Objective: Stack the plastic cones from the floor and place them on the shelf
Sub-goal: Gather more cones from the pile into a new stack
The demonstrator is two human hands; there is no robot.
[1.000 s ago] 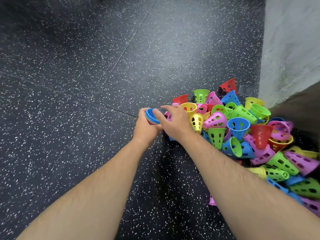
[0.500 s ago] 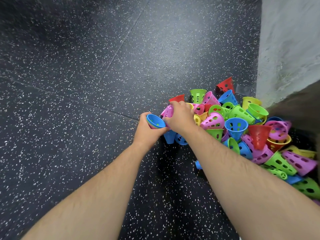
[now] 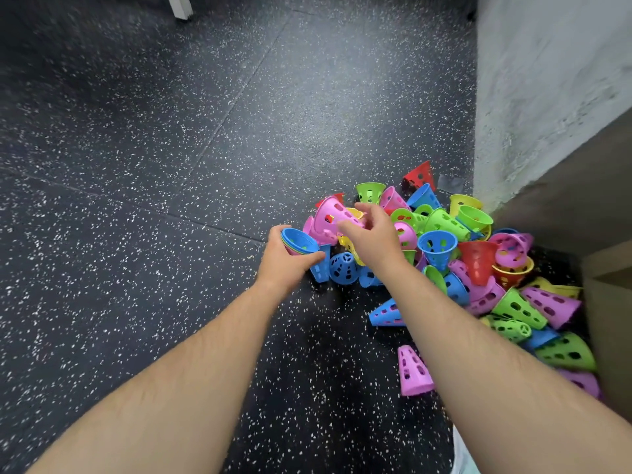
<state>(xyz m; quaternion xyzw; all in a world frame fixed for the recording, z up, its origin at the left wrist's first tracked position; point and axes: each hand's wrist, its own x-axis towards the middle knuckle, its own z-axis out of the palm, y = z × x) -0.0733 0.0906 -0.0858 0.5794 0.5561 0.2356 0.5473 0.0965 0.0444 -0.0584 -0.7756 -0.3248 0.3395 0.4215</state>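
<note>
A heap of perforated plastic cones (image 3: 451, 254) in pink, green, blue, red and yellow lies on the dark speckled floor at the right. My left hand (image 3: 285, 263) grips a short nested stack of cones (image 3: 299, 241), a blue one on top with its wide mouth facing up. My right hand (image 3: 371, 236) holds a pink cone (image 3: 330, 215) lifted above the heap's left edge, just right of the stack. A lone pink cone (image 3: 412, 371) and a blue cone (image 3: 386, 314) lie apart, nearer to me.
A grey rough wall (image 3: 547, 80) rises at the right, with a brown panel (image 3: 574, 200) and a tan box edge (image 3: 608, 302) beside the heap. The speckled floor (image 3: 171, 165) stretches left and ahead. A white post foot (image 3: 179, 6) shows at the top.
My right hand went into the heap and came up holding a pink cone, now raised beside the stack. Some cones near the heap's edge shifted. My left hand stayed nearly in place.
</note>
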